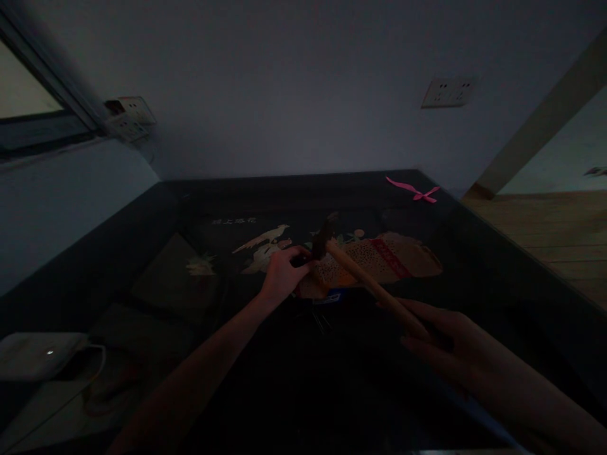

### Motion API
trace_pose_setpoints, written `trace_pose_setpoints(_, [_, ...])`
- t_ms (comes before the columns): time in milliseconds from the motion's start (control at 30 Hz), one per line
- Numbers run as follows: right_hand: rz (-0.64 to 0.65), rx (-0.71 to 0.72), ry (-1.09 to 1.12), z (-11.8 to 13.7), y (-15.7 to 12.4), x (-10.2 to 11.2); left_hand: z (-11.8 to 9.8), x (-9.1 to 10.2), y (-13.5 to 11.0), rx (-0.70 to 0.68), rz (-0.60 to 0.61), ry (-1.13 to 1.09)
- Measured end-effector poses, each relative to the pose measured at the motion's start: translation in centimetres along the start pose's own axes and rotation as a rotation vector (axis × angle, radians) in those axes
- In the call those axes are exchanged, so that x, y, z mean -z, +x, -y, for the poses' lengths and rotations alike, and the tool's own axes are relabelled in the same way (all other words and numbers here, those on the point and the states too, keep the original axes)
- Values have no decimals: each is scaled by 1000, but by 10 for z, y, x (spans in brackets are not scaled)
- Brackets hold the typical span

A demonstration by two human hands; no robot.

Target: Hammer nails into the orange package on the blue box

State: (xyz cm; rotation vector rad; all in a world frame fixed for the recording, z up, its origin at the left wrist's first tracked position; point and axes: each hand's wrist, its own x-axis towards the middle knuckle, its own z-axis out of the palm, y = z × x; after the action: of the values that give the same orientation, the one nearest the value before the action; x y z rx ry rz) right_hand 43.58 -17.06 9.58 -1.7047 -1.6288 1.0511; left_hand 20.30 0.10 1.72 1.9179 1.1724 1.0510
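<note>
At frame centre the right hand [427, 338] grips the wooden handle of a hammer [365, 278], its head just beside the left hand [282, 275], whose fingers pinch shut on something too dark to tell. Short, light taps seem wise, with fingertips kept clear of the head

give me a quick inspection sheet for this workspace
surface: dark table, bird picture on its top, dim light
job's things: hammer, head over an orange speckled sheet
clutter: pink ribbon at far corner; white device near left
grippers: right hand grips the hammer handle; left hand by the hammer head, grip too dark to tell
cables: white cable by the white device
surroundings: wall socket, window, wood floor
</note>
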Motion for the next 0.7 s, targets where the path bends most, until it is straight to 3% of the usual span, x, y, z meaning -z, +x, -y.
trace_pose_setpoints(133, [-60, -42, 13, -3, -4, 0, 0, 0, -1, -4, 6, -9])
trace_pose_setpoints(367, [39, -93, 104, -10, -5, -3, -1, 1, 0, -10, -1, -3])
trace_pose_setpoints(533, [-104, -52, 182, -19, 2, -6, -3, 1, -1, -86, -6, -15])
trace_pose_setpoints(700, [-71, -54, 415, -39, 15, -19, -7, 6, -1, -189, 43, 48])
